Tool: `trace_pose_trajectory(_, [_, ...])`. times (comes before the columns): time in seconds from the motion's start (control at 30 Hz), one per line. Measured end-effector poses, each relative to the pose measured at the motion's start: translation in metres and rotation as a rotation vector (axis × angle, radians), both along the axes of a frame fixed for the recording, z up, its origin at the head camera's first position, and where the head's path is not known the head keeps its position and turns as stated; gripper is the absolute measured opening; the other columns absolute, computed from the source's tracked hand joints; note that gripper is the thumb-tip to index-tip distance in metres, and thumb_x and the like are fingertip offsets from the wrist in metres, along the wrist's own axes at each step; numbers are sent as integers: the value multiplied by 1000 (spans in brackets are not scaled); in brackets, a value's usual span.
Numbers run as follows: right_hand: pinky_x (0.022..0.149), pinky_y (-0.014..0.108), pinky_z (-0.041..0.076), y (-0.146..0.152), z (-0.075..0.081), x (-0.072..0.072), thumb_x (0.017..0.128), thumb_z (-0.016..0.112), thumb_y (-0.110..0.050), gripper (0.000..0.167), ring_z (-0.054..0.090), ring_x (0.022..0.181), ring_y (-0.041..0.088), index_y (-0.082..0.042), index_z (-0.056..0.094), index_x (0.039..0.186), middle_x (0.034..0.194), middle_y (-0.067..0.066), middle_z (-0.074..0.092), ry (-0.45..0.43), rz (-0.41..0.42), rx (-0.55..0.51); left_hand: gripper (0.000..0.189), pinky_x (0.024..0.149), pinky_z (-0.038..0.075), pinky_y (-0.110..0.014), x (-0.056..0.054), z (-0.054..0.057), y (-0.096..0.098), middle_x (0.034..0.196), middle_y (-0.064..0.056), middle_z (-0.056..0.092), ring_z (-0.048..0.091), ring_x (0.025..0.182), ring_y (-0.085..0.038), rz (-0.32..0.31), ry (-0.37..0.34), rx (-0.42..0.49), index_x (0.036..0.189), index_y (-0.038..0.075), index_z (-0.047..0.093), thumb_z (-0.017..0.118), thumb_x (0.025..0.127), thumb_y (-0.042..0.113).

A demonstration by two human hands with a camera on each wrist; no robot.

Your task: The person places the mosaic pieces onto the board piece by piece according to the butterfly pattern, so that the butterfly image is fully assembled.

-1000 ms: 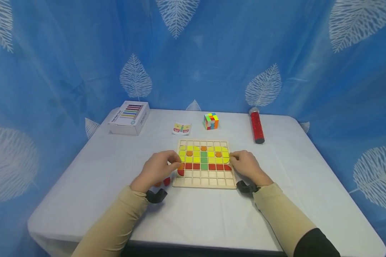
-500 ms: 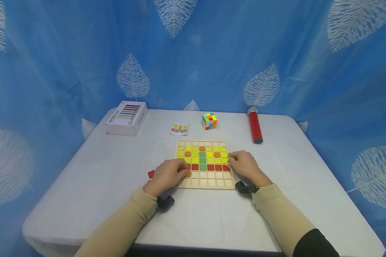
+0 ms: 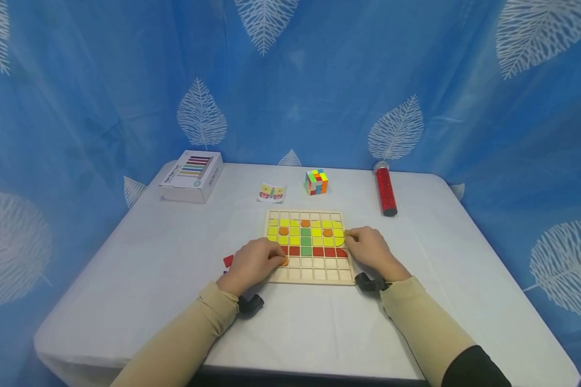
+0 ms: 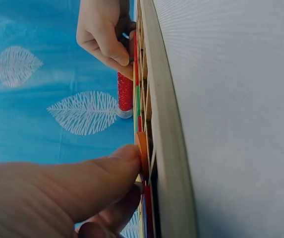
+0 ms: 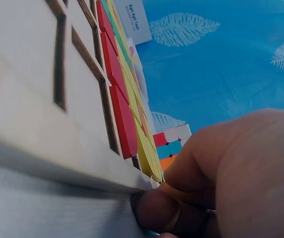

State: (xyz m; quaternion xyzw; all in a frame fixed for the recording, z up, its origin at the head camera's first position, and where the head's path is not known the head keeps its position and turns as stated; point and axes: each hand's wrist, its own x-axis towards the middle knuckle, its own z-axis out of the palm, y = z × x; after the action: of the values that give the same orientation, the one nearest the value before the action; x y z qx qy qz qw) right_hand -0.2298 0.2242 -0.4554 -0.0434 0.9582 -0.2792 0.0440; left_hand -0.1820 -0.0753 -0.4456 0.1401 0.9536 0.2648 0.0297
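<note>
A wooden grid board [image 3: 319,275] lies on the table with yellow, green, red and orange tiles set in its upper rows. My left hand [image 3: 254,263] reaches over the board's left side and covers the cells there. Between its thumb and a finger it pinches an orange round tile [image 4: 142,154], low over a cell just below the red row. My right hand [image 3: 369,248] grips the board's right edge with thumb and finger, beside a rounded yellow tile [image 3: 339,241]. In the right wrist view, red tiles [image 5: 123,121] sit in a line near that edge.
Loose red tile [image 3: 228,261] lies left of the board, partly behind my left hand. Beyond the board are a picture card [image 3: 271,193] with a butterfly-like pattern, a puzzle cube [image 3: 317,182], a white box [image 3: 192,177] and a red glittery tube [image 3: 385,189].
My left hand has moved right and slightly nearer, carrying the orange tile from the board's left edge to a cell below the red row. The right hand keeps its grip in place.
</note>
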Motion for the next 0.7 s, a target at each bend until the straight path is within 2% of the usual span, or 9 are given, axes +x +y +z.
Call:
trace_pose_trajectory(0.33, [79, 37, 43, 1, -1, 0, 99, 53, -19, 43, 59, 100, 26, 1, 65, 135, 134, 17, 68, -5, 5, 10, 8, 68, 47, -26, 0, -2, -1, 80, 11, 63, 55, 76, -12, -3, 29, -22, 92, 23, 82, 82, 89, 30])
trace_pose_trajectory(0.43, [77, 36, 43, 2, -3, -1, 99, 53, -20, 43, 59, 99, 26, 0, 65, 135, 134, 17, 68, -4, 8, 11, 8, 67, 47, -29, -1, -1, -7, 83, 10, 65, 55, 77, -13, 12, 24, -8, 93, 23, 82, 81, 90, 30])
trace_pose_trajectory(0.53, [75, 35, 43, 2, -4, -1, 99, 53, -20, 43, 60, 98, 26, 0, 65, 135, 133, 16, 68, 0, 12, -1, 11, 71, 50, -34, -3, 3, -19, 96, 6, 70, 59, 82, -15, 79, 20, 16, 100, 23, 81, 78, 93, 30])
trace_pose_trajectory(0.7, [75, 35, 43, 2, -4, -2, 99, 53, -21, 43, 60, 98, 26, -1, 66, 135, 133, 16, 69, 6, 17, -12, 21, 83, 54, -42, -7, 12, -50, 113, -2, 72, 61, 92, -22, 228, 0, 34, 114, 19, 76, 72, 97, 30])
